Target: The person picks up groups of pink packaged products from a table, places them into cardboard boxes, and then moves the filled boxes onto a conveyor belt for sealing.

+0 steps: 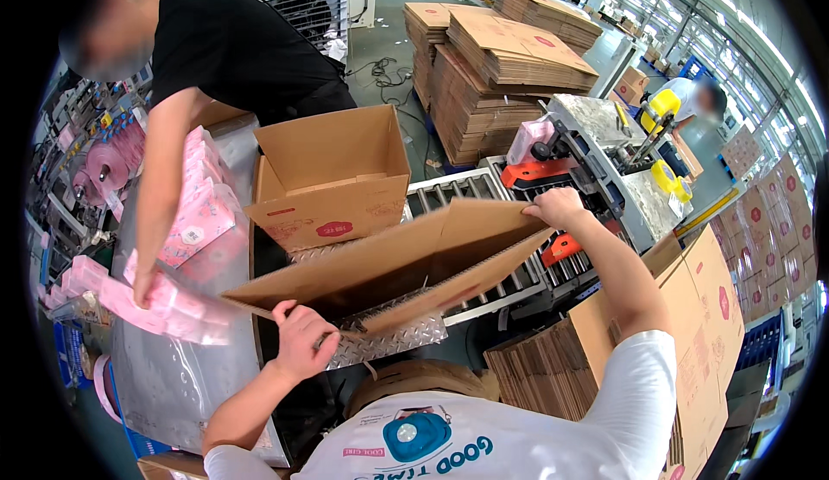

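In front of me, a partly unfolded cardboard box (406, 255) stretches between my two hands, its walls bowed apart with a dark gap between them. My right hand (560, 209) pinches its far right corner. At the near left end, my left hand (304, 335) has curled fingers against the box's edge; part of that grip is hidden. Just beyond stands an opened cardboard box (332, 178), its top open toward me. It sits by the roller conveyor (458, 188). Below the held box lies a diamond-patterned metal plate (389, 346).
On the left, a co-worker's hand (148, 286) grips blurred pink packs (186, 312) over a metal table (164, 394). More pink packs (203, 212) lie there. Flat cartons (553, 368) stand at my right; others (484, 91) are stacked behind. A tape machine (596, 169) spans the conveyor.
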The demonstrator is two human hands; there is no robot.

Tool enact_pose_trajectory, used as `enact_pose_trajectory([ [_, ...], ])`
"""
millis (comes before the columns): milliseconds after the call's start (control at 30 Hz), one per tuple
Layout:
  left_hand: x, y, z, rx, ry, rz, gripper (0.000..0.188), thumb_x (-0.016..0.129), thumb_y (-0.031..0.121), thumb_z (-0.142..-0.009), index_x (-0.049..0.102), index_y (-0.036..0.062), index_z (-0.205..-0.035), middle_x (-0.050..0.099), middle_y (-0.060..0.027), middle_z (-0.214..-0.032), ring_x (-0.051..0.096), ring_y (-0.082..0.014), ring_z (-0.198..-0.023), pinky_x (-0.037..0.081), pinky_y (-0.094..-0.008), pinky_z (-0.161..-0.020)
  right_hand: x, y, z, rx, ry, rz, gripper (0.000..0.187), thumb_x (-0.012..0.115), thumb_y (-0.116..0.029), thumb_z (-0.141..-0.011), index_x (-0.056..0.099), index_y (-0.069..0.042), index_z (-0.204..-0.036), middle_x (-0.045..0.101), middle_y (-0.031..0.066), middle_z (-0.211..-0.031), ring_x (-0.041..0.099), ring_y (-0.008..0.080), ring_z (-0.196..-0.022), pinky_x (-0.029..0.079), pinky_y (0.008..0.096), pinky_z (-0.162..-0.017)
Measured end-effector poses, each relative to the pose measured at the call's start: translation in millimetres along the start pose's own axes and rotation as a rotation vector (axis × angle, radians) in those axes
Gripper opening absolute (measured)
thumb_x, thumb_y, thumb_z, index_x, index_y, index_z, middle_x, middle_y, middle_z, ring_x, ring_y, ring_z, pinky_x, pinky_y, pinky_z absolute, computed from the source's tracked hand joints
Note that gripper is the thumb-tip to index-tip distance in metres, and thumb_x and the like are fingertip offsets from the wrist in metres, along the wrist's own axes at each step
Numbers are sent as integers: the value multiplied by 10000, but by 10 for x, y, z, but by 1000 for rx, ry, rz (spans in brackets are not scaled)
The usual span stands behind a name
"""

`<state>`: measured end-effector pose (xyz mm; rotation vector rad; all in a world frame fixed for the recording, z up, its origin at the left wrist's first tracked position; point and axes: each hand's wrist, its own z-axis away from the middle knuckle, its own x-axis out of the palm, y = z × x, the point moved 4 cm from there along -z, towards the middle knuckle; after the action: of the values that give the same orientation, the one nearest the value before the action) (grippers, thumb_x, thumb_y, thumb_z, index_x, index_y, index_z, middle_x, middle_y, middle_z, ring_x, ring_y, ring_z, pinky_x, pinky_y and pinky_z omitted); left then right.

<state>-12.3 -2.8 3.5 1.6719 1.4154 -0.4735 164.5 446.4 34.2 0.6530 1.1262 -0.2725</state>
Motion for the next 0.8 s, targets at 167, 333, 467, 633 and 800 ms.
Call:
enact_pose_trajectory([
  [167, 145, 231, -307, 322, -130, 370, 344, 624, 128, -736, 442, 106, -445, 440, -19, -462, 458, -194, -512, 372, -324, -680, -331, -686, 307, 65, 32, -47, 309, 460, -263, -846, 702, -72, -849, 678, 135, -914, 657, 262, -879, 513, 366, -776],
  [333, 1337, 56, 130, 392, -695, 142, 315, 599, 237, -818, 554, 118, -530, 566, -51, -550, 521, -216, -551, 385, -328, -709, 361, -1523, 720, -282, -578, -387, 475, 450, -433, -870, 685, -52, -712, 677, 112, -819, 636, 265, -898, 469, 368, -835],
  [467, 1902, -238, 449, 182, -1051, -67, 219, 604, 260, -813, 627, 111, -654, 613, -63, -642, 582, -227, -704, 396, -348, -749, 941, -1560, 740, -521, -795, -554, 740, 480, -657, -796, 595, -7, -1131, 585, 174, -1162, 530, 294, -1118, 401, 371, -940],
  [633, 1461, -259, -12, 225, -466, 77, 200, 619, 256, -788, 626, 99, -912, 621, -70, -963, 540, -240, -1005, 370, -434, -901, 578, -1459, 1387, -908, -1066, -499, 957, 605, -627, -733, 249, -68, -1423, 288, 177, -1445, 247, 296, -1350, 240, 383, -1085],
  [800, 456, -541, -1358, 115, 169, -645, 497, 630, 406, -773, 529, 58, -1112, 562, -146, -1117, 501, -302, -1095, 390, -454, -924, 515, -1480, 510, -554, 183, -309, 840, 604, -548, -763, 349, -11, -1357, 298, 157, -1442, 236, 274, -1358, 221, 456, -1091],
])
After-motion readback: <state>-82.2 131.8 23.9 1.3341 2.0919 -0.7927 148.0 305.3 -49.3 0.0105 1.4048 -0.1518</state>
